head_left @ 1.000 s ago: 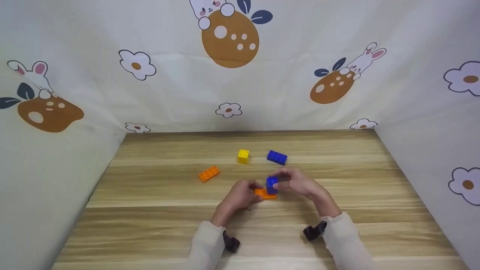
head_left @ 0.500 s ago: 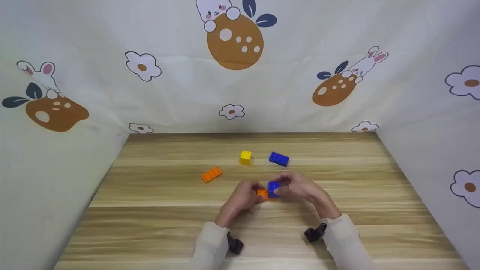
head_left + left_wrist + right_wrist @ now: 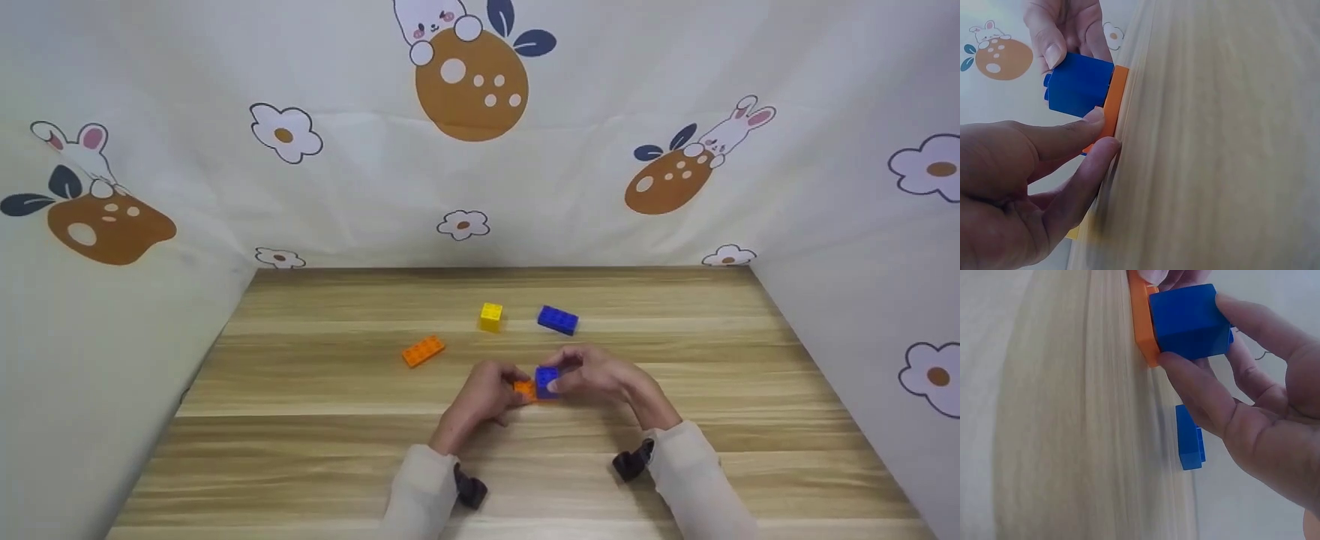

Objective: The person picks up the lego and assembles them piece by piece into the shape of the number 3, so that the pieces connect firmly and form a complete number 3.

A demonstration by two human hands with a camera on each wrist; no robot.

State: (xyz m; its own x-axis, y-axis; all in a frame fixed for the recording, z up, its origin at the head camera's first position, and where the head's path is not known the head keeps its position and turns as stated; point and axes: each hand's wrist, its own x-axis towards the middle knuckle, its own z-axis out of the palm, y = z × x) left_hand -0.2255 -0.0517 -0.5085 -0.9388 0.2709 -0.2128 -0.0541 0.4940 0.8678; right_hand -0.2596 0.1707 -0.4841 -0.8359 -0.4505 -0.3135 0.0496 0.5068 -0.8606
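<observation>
A flat orange toy brick (image 3: 1114, 107) lies on the table, its left end pinched between the thumb and fingers of my left hand (image 3: 487, 391). On its right end sits a tall square blue block (image 3: 547, 382), studs up. My right hand (image 3: 600, 377) grips this blue block, the thumb at its near side and fingers behind. In the right wrist view the blue block (image 3: 1190, 320) stands against the orange brick's studded face, and a fingertip is close to the orange edge. Part of the orange brick is covered by my left fingers.
Behind the hands, a yellow block (image 3: 491, 317) and a flat blue brick (image 3: 558, 319) rest on the wooden table (image 3: 315, 450). A second orange brick (image 3: 424, 351) lies to the left. A printed cloth (image 3: 360, 180) stands along the table's back and sides.
My right hand has brought the blue block down onto the orange brick's right end. The left hand keeps its pinch. The head view has shifted slightly.
</observation>
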